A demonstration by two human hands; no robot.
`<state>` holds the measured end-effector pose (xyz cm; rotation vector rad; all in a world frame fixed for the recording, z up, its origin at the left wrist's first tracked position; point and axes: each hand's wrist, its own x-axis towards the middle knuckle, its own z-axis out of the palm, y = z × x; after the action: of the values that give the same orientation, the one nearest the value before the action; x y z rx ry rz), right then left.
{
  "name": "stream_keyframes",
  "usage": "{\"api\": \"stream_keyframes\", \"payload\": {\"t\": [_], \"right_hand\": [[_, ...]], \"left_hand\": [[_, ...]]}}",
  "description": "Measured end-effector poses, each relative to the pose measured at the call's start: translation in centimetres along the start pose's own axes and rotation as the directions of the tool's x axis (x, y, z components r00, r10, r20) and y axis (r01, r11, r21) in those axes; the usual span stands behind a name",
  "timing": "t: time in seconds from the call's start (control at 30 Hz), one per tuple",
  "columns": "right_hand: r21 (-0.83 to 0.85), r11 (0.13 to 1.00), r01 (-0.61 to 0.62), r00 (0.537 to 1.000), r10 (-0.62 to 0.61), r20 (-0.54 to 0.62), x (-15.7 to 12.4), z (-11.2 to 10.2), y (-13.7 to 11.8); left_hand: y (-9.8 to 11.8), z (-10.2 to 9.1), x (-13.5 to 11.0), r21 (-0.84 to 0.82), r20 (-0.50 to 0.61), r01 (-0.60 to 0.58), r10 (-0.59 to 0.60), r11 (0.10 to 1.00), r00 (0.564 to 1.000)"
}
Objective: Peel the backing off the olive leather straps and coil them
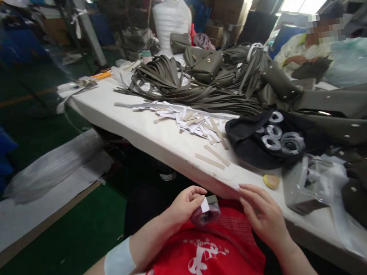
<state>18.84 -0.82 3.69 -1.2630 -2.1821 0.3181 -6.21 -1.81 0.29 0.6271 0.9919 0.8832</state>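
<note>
In front of the red apron, my left hand (189,204) is closed around the edge of a clear round coil (205,216). A white slip (205,204) and a short grey-green strip (212,199) show at the top of the coil. What the coil is made of is too blurred to tell. My right hand (264,212) is apart from the coil at the table's front edge, its fingers stretched out and nothing visible in them. Close to that hand, a small yellow roll (271,181) lies on the white table (171,146).
Loose grey and white strips (198,124) lie mid-table, before a heap of dark straps (175,77). A black cloth bag (249,142) carries several clear coils (272,136). A plastic box (302,184) and dark bags (339,106) fill the right side. Another person (307,47) handles dark material.
</note>
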Motion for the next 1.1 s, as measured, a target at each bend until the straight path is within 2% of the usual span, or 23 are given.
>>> {"api": "stream_keyframes", "payload": {"t": [0.03, 0.07, 0.13, 0.2, 0.27, 0.33, 0.43, 0.53, 0.63, 0.7, 0.83, 0.97, 1.1], "right_hand": [[-0.065, 0.994, -0.092, 0.989, 0.083, -0.124, -0.3, -1.5, 1.8], [-0.129, 0.972, -0.199, 0.955, 0.163, -0.248, -0.8, -3.1, 3.7], [-0.192, 0.880, -0.434, 0.840, 0.319, -0.438, -2.0, -6.1, 7.4], [-0.128, 0.775, -0.619, 0.715, 0.488, -0.500, -3.4, -8.4, 10.5], [-0.022, 0.716, -0.698, 0.642, 0.611, -0.463, -4.5, -9.4, 12.8], [0.067, 0.703, -0.708, 0.618, 0.662, -0.424, -5.1, -9.4, 14.3], [0.178, 0.700, -0.692, 0.583, 0.687, -0.434, -5.3, -8.5, 15.2], [0.250, 0.711, -0.657, 0.556, 0.681, -0.477, -5.7, -8.2, 14.7], [0.230, 0.724, -0.651, 0.534, 0.651, -0.540, -7.2, -8.4, 13.4], [0.220, 0.678, -0.701, 0.510, 0.693, -0.510, -8.6, -8.2, 12.8], [0.328, 0.539, -0.776, 0.439, 0.835, -0.332, -10.4, -7.2, 12.9], [0.421, 0.508, -0.752, 0.401, 0.859, -0.319, -10.3, -6.5, 13.8], [0.647, 0.344, -0.680, 0.275, 0.938, -0.209, -10.0, -6.6, 14.7]], "left_hand": [[-0.1, 0.0, 0.0, 0.020, -0.001, 0.010, -0.010, 1.000, 1.000], [-0.4, 0.1, 0.1, 0.040, -0.001, 0.023, -0.022, 0.999, 1.000], [-1.3, 0.1, 0.5, 0.082, 0.019, 0.061, -0.063, 0.995, 0.998], [-2.4, 0.1, 0.8, 0.114, 0.066, 0.106, -0.114, 0.988, 0.991], [-3.3, 0.4, 0.9, 0.142, 0.123, 0.140, -0.157, 0.980, 0.980], [-3.7, 0.7, 0.8, 0.159, 0.152, 0.146, -0.170, 0.976, 0.974], [-3.4, 1.2, 0.6, 0.167, 0.119, 0.138, -0.159, 0.976, 0.980], [-2.9, 1.4, 0.6, 0.180, 0.052, 0.133, -0.144, 0.975, 0.988], [-3.0, 1.2, 0.8, 0.176, 0.024, 0.111, -0.117, 0.978, 0.993], [-3.3, 1.1, 1.0, 0.167, 0.012, 0.096, -0.099, 0.981, 0.995], [-3.2, 1.4, 1.3, 0.137, -0.060, 0.033, -0.025, 0.990, 0.998], [-1.9, 1.7, 1.5, 0.122, -0.157, -0.105, 0.124, 0.987, 0.980], [-1.2, 1.8, 1.3, 0.152, -0.181, -0.203, 0.229, 0.967, 0.956]]}}
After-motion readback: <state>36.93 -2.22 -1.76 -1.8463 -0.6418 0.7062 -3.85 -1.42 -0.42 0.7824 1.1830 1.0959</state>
